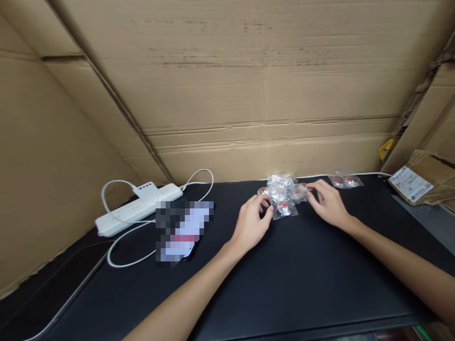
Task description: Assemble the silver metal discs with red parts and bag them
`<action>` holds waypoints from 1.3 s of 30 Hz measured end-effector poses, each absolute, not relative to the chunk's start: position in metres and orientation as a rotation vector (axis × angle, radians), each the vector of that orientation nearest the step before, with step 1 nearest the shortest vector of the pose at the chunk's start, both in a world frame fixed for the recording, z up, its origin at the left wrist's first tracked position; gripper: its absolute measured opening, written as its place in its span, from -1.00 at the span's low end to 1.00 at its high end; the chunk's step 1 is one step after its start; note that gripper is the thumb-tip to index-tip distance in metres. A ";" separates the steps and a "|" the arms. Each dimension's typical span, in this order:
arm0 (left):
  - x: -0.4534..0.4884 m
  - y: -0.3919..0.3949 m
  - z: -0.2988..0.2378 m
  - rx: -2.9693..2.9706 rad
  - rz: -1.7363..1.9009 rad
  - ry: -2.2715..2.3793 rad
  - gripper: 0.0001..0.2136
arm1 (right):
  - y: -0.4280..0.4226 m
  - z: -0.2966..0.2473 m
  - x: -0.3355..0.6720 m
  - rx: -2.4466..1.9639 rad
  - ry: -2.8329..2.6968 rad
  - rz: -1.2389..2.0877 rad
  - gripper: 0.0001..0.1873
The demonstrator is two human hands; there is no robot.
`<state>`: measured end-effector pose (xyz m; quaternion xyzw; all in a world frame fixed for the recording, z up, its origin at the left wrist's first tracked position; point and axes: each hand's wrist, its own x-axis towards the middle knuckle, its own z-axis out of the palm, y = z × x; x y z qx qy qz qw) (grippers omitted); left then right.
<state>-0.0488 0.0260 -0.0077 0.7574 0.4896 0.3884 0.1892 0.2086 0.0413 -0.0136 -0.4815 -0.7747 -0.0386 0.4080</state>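
Observation:
A small heap of clear plastic packets (280, 182) lies on the black table, each holding a round silvery piece with a red mark. My left hand (253, 219) is at the left side of the heap, its fingers curved and the thumb apart from the index finger, close to a front packet (284, 208). At the opposite side, my right hand (329, 204) has its fingertips against or just beside the edge of another packet (300, 192). Its thumb and index finger are slightly apart. Neither hand visibly grips a packet.
Two similar packets (344, 181) lie at the back right. On the left are a white power strip (121, 219), looping white cables (117, 265) and a pixelated phone (188, 232). Cardboard walls (266, 94) surround the table (302, 284); a labelled carton (414, 182) stands right.

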 end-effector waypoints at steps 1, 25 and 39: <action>-0.049 0.026 -0.008 2.162 1.103 1.401 -0.75 | 0.039 -0.013 0.197 -1.193 -1.972 -0.068 -0.77; -0.041 0.016 0.003 1.771 1.068 0.866 -0.70 | 0.014 0.022 0.163 -0.879 -1.744 0.723 -0.84; -0.040 0.010 0.008 1.725 0.926 0.834 -0.77 | 0.014 0.018 0.170 -1.100 -1.787 0.125 -0.75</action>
